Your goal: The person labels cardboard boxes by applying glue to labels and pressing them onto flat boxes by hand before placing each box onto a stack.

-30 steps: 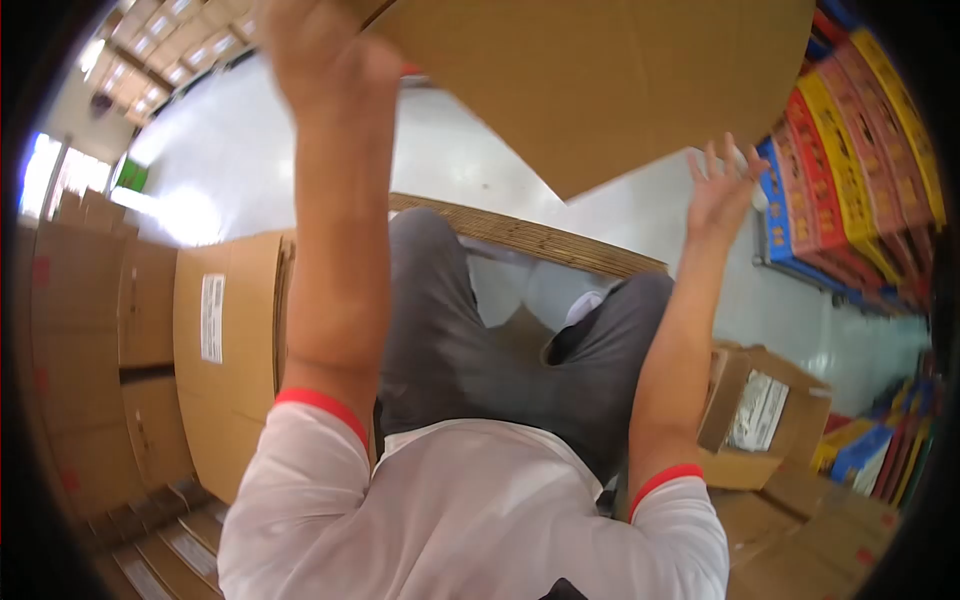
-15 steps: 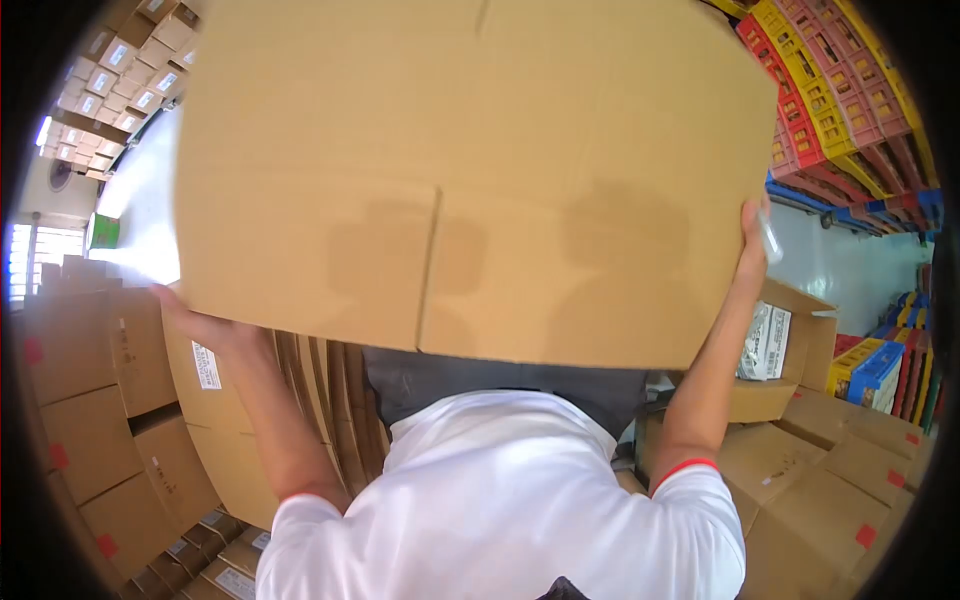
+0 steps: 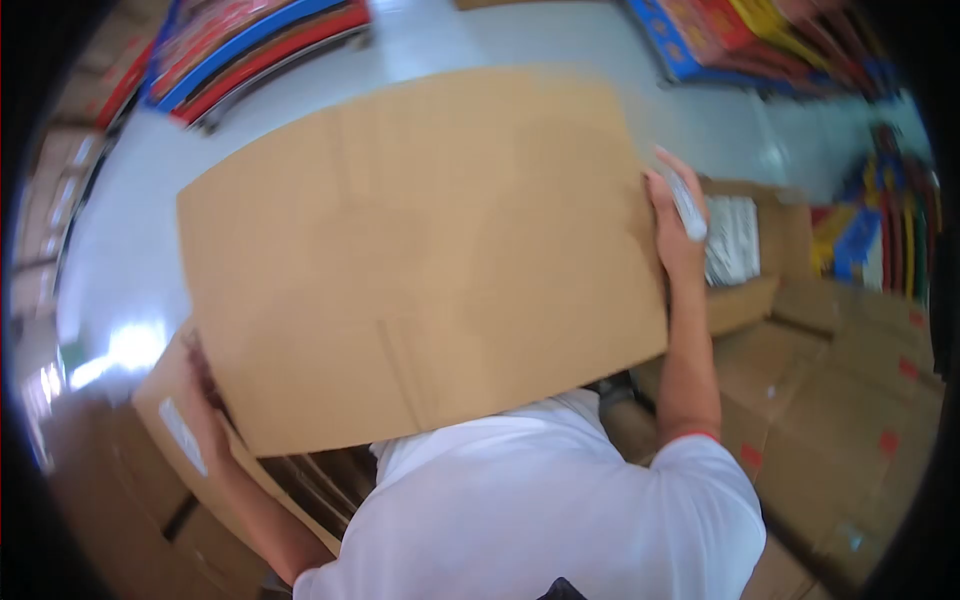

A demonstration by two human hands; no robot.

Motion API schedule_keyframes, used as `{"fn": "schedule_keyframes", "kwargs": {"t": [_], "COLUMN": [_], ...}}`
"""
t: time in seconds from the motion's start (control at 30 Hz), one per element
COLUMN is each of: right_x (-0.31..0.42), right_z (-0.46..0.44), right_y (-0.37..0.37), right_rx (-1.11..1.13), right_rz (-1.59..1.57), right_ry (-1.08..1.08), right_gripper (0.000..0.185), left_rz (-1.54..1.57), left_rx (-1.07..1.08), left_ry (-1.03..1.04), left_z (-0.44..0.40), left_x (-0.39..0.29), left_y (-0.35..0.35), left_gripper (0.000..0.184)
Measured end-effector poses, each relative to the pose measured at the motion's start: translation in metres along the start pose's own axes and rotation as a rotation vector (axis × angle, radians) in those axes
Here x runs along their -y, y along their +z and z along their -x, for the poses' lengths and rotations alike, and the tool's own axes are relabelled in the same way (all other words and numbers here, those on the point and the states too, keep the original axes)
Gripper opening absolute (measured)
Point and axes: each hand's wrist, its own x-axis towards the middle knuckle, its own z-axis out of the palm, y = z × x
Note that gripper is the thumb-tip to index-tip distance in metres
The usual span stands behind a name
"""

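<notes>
A large brown cardboard box (image 3: pixel 450 240), which looks folded flat, spans the space in front of my chest, tilted, with a slit at its lower edge. My left hand (image 3: pixel 203 390) grips its lower left edge, and the fingers are partly blurred and hidden. At the right edge, my right hand (image 3: pixel 682 215) bears against the cardboard with its thumb side. A slim whitish object (image 3: pixel 686 208) lies along the fingers of that hand; its kind is too blurred to name. Shadows fall across the cardboard face.
An open carton (image 3: pixel 790 240) with silvery packs (image 3: pixel 733 240) stands at the right, among closed cartons (image 3: pixel 810 400). More cardboard (image 3: pixel 165 420) is at the lower left. Colourful crates (image 3: pixel 260 50) stand on the far floor (image 3: pixel 420 50), with others (image 3: pixel 750 50) at the upper right.
The cardboard has come down and tilted, its left side lower, both hands still at its edges. The view has turned, bringing floor and crates into sight beyond it.
</notes>
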Motion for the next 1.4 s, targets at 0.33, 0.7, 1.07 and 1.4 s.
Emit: {"fn": "schedule_keyframes", "kwargs": {"t": [0.33,0.7,1.07,1.4], "right_x": [0.045,-0.107,-0.12,-0.12], "right_z": [-0.004,0.038,0.029,0.031], "right_y": [-0.146,-0.095,-0.081,-0.093], "right_rx": [-0.485,0.052,0.01,-0.151], "right_rz": [0.184,0.879,0.844,0.785], "right_ry": [0.007,0.376,0.315,0.332], "right_gripper": [0.019,0.058,0.053,0.029], "left_rz": [-0.482,-0.673,-0.587,-0.594], "left_rx": [-0.045,0.192,0.169,0.155], "left_ry": [0.98,1.074,1.045,1.071], "left_z": [0.002,0.033,0.03,0.036], "left_x": [-0.127,-0.178,-0.17,-0.175], "left_y": [0.126,0.217,0.222,0.224], "left_gripper": [0.043,0.043,0.043,0.046]}}
